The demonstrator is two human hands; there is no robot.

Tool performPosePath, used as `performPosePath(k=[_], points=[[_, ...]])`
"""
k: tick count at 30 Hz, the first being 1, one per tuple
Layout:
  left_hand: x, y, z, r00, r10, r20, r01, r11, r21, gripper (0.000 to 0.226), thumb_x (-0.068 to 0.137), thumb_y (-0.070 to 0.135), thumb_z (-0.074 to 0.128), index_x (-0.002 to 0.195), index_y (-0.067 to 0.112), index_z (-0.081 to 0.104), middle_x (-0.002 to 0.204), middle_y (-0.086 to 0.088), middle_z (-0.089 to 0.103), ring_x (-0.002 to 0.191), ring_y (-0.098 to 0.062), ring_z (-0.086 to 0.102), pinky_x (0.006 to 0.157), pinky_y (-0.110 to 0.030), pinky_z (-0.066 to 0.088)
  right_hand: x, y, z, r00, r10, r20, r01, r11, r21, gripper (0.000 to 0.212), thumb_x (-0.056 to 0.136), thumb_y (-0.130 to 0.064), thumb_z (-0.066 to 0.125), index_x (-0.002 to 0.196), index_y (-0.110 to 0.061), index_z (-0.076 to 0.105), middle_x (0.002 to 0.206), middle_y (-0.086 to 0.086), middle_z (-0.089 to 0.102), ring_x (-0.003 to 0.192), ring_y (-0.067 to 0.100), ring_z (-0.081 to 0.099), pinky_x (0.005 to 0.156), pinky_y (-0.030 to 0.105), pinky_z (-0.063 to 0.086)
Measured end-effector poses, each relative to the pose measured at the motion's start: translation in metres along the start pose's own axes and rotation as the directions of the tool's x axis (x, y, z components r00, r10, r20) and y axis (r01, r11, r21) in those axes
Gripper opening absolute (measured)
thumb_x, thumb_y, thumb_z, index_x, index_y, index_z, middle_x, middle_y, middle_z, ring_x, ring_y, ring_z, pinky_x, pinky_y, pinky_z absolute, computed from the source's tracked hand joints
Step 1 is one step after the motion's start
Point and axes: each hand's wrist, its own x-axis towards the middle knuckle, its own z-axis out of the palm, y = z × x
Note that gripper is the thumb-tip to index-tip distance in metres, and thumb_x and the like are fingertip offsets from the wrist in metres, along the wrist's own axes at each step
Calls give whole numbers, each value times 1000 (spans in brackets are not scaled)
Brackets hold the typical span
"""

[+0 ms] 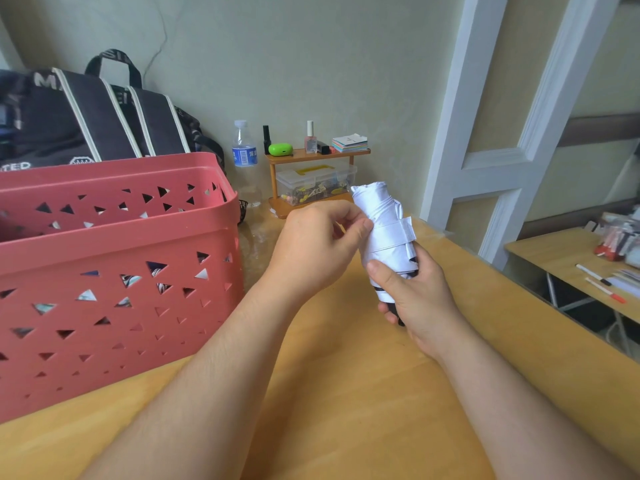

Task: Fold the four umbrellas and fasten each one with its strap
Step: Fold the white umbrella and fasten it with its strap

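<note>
The white umbrella [382, 233] is folded into a short roll and held up above the bench [346, 393], just right of the red basket [114, 271]. Its long axis runs from the handle end, low and toward the person, up and slightly left to the bunched canopy tip, which points at the wall.

The right hand [415, 299] has the lower end in a closed grip: the fingers curl round the dark handle and the thumb lies up along the white fabric. The left hand [318, 247] comes in from the basket side, and its grip is a pinch with thumb and fingertips at the left edge of the roll, level with the strap [394, 233]. The strap is wound across the middle of the roll, and its free end sticks out a little on the side away from the basket, so it does not look fully pressed down. I judge that the next move turns on this: the loose end lies on the far side of the roll from the left hand, above the right hand's thumb, so either the roll is turned or the right thumb reaches up to it.

The red basket stands on the bench, well left of the umbrella. Through its triangular holes, patterned fabric shows low inside, probably other umbrellas, though how many I cannot tell.
</note>
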Motion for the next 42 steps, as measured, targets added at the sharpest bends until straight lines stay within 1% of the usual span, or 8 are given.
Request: performPosePath(k=[6,11,17,22,25,28,32,42], points=[[1,-7,-5,993,1,115,13,992,-122,18,103,25,63,87,19,67,76,8,67,67,-5,54,66,-26,45,0,-4,-1,994,87,64,-90,995,41,14,87,-19,75,98,-21,65,71,-3,64,50,21,51,43,24,36],[1,-14,-8,988,-15,156,46,979,-200,18,105,25,60,91,16,68,87,-4,72,82,-27,63,75,-38,51,0,-6,-5,973,151,173,-166,983,76,10,93,-15,69,100,-13,62,73,6,60,49,23,50,41,25,35],[4,-8,-3,999,-25,39,32,979,-199,8,102,23,65,95,29,64,88,13,65,76,-6,57,73,-29,48,0,-8,-7,952,180,249,-222,963,152,24,81,-29,65,98,-12,61,74,10,55,50,22,46,40,24,32],[1,-5,2,962,-221,160,272,825,-496,17,104,28,64,104,14,54,104,0,73,90,-14,64,96,-52,57,-1,-10,-8,895,188,404,-320,902,289,25,84,-34,61,100,-15,61,74,8,53,48,16,41,38,22,29],[1,-1,-1,953,-200,226,298,741,-601,15,104,27,63,104,16,54,97,-2,72,92,-18,65,98,-50,55,0,-8,-10,851,195,487,-399,843,361,29,75,-40,72,95,-19,66,76,6,53,46,13,40,35,19,29],[1,3,-5,966,-172,195,258,722,-642,18,97,14,73,102,17,57,100,-2,73,84,-14,65,79,-34,51,1,-9,-10,882,209,423,-385,838,388,37,72,-39,74,102,-19,66,83,8,59,48,16,44,37,20,32],[1,6,-4,977,-181,114,212,750,-626,24,89,0,78,96,12,59,104,-7,76,70,-8,67,61,-20,49,3,-5,-4,940,244,238,-308,907,287,40,76,-38,63,112,-22,68,91,7,68,67,26,64,58,30,50],[2,0,1,980,-184,70,191,801,-567,19,91,9,79,90,24,67,98,-5,73,70,-14,63,68,-30,51,-3,-2,1,989,76,126,-88,991,98,26,84,-46,67,99,-25,67,83,8,64,58,22,54,46,26,38]])
